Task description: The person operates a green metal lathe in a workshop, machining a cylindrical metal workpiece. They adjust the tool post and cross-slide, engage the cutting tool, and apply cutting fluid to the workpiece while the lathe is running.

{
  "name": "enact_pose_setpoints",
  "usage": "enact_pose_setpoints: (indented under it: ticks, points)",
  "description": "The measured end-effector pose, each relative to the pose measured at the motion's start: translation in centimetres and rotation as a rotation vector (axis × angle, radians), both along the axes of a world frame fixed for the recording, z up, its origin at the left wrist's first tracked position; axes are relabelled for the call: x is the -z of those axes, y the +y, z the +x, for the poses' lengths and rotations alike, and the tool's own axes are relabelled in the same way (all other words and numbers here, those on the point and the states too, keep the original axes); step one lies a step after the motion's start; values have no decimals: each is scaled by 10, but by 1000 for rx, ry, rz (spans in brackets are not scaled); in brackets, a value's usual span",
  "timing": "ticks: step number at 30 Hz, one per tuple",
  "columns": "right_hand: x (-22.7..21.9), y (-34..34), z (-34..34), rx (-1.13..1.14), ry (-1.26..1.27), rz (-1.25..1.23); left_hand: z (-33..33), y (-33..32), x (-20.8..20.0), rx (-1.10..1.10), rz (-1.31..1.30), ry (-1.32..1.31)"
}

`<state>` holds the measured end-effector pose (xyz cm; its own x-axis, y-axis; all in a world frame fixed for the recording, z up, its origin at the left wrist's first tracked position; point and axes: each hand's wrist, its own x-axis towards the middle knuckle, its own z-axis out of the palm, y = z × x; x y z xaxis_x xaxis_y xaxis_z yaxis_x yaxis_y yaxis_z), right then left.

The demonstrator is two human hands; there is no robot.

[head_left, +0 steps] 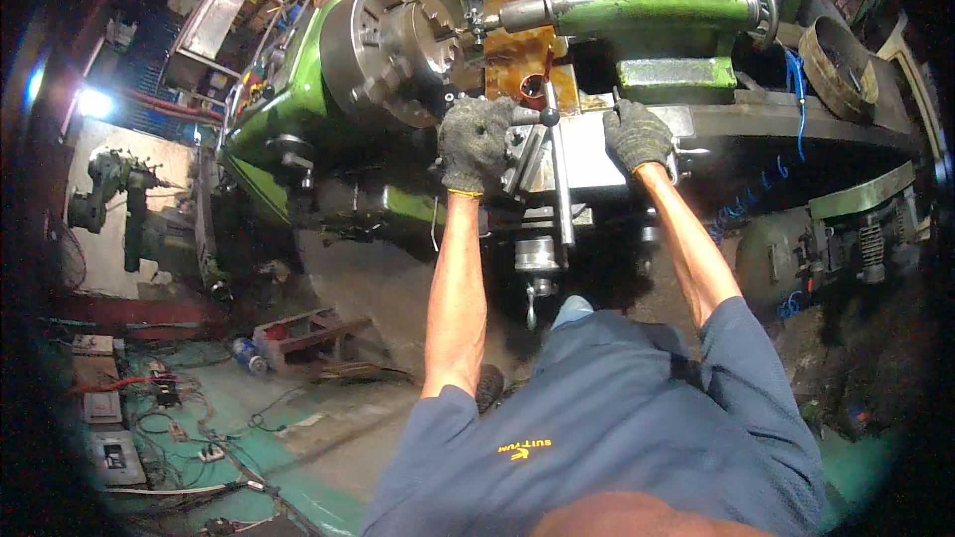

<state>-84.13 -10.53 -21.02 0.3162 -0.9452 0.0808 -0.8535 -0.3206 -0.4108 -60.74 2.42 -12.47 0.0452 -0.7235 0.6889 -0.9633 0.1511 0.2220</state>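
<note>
My left hand (476, 146), in a dark grey knit glove with a yellow cuff, is closed over the tool post area of a green lathe. What its fingers grip is hidden beneath the glove. Beside it, a short lever with a black ball knob (548, 116) points right, and a long metal bar (562, 184) runs toward me. My right hand (639, 136), gloved alike, curls at the right side of the bright flat carriage plate (587, 152); whatever lies in its fingers cannot be made out. Left of my hands stands the large jawed chuck (393, 50).
The green tailstock (647, 15) with its handwheel (761, 5) stands beyond my right hand. A crank handle (532, 308) sticks out toward my body. A round metal band (838, 65) sits at far right. Cables and boxes (99, 403) lie on the green floor at lower left.
</note>
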Motion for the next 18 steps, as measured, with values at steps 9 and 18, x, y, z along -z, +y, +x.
enact_pose_setpoints:
  ticks: [9, 18]
  points:
    - [-4, -1, -4, 7, 35, 36, -7, -1, -9, -2, 51, 67]
    - [8, -6, -3, -1, 3, -20, -6, -1, -7, -35, 97, 18]
